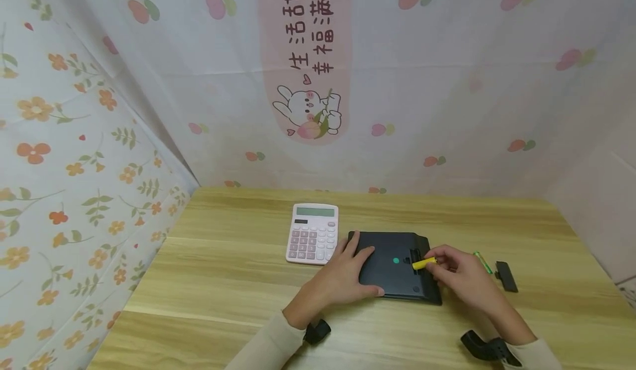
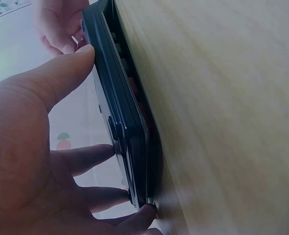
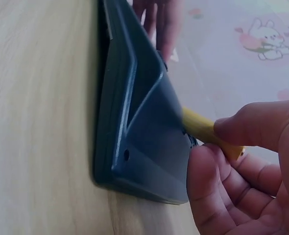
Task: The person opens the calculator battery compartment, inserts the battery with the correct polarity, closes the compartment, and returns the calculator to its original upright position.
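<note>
A black calculator (image 1: 387,270) lies face down on the table, its small battery compartment (image 1: 415,257) uncovered near its right end. With fingers spread, my left hand (image 1: 343,276) presses on the left part of its back; the thumb (image 2: 68,73) touches the near edge. My right hand (image 1: 462,276) pinches a yellow battery (image 1: 424,263) between thumb and fingers, its far end at the compartment. In the right wrist view the battery (image 3: 201,125) slants against the back; whether it is seated is hidden. A green battery (image 1: 482,263) lies beyond the right hand.
A black battery cover (image 1: 507,276) lies right of the green battery. A pink and white calculator (image 1: 312,233) rests face up behind the left hand. Printed cloth (image 1: 447,94) hangs along the table's (image 1: 223,281) back edge, with floral cloth (image 1: 74,193) on the left.
</note>
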`<state>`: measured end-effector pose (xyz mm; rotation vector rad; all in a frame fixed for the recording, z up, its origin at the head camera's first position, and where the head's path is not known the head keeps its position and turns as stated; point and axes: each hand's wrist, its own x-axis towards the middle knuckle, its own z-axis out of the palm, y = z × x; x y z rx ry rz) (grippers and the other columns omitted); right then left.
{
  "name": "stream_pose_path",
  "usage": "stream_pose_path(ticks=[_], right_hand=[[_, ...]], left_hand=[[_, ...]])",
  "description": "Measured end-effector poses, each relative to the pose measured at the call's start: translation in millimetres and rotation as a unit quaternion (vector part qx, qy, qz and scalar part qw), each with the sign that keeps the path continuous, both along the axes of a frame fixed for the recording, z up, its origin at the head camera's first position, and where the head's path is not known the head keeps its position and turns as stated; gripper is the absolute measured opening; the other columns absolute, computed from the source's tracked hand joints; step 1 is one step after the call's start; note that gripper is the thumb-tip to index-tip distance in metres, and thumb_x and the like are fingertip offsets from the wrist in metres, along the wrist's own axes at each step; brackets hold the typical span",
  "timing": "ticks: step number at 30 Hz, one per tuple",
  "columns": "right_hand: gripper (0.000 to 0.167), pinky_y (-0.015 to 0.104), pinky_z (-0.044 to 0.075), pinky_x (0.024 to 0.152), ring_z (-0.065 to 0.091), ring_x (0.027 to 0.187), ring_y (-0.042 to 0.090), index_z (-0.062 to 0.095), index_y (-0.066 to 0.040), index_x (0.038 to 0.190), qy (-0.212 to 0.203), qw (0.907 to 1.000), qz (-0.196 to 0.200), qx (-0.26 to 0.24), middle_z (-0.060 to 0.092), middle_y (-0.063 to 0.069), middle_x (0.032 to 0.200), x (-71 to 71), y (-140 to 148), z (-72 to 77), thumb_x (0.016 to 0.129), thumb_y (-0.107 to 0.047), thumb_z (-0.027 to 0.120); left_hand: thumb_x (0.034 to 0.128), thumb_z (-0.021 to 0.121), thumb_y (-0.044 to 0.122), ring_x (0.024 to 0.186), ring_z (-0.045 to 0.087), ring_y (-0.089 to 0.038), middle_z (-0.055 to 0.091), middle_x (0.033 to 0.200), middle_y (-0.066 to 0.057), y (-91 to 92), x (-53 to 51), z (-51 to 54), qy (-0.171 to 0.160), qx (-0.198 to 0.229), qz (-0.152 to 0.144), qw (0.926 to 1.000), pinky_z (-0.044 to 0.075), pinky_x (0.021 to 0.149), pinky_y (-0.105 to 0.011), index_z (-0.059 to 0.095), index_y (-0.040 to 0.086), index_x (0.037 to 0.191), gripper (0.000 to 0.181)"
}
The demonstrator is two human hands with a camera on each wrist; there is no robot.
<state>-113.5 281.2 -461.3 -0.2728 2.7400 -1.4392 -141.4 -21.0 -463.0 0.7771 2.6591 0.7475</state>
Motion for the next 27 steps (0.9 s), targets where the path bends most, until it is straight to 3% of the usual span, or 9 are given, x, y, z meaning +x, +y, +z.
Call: stream_pose_path(ticks=[8,13,20,27], right_hand=[[0.028,0.031,0.062,0.073,0.072,0.086,0.018,0.071,0.006,0.129,-0.057,0.9972,-0.02,-0.046,0.075,0.013,0.11,-5.1,2,-0.4,0.105,-0.009,0.076],[0.029,0.028,0.062,0.082,0.074,0.096,0.014,0.071,0.005,0.129,-0.062,0.9964,-0.021,-0.053,0.075,0.013,0.116,-11.1,1,-0.7,0.106,-0.013,0.076],[0.03,0.028,0.062,0.083,0.074,0.098,0.015,0.07,0.007,0.131,-0.06,0.9968,-0.002,-0.053,0.075,0.013,0.116,-18.8,1,1.4,0.109,-0.013,0.072],[0.033,0.029,0.062,0.084,0.072,0.099,0.015,0.069,0.006,0.133,-0.075,0.9949,-0.015,-0.066,0.074,0.014,0.117,-26.8,0,6.3,0.111,-0.018,0.07]], left_hand=[[0.0966,0.078,0.061,0.165,0.022,-0.041,0.013,0.183,-0.016,1.0,0.4,-1.9,0.01,-0.005,-0.001,0.9999,0.042,0.12,-0.059,0.045,0.019,0.17,0.091],[0.0965,0.077,0.062,0.165,0.023,-0.041,0.014,0.183,-0.015,1.1,0.0,-2.3,0.012,-0.006,-0.002,0.9999,0.043,0.12,-0.059,0.045,0.019,0.17,0.091],[0.0964,0.077,0.062,0.165,0.022,-0.04,0.014,0.183,-0.015,0.9,-0.4,-2.5,0.012,-0.005,-0.001,0.9999,0.042,0.12,-0.058,0.045,0.019,0.17,0.091],[0.0965,0.077,0.062,0.166,0.02,-0.04,0.013,0.183,-0.014,0.5,-0.3,-2.4,0.009,-0.006,0.003,0.9999,0.042,0.121,-0.059,0.045,0.02,0.17,0.091]])
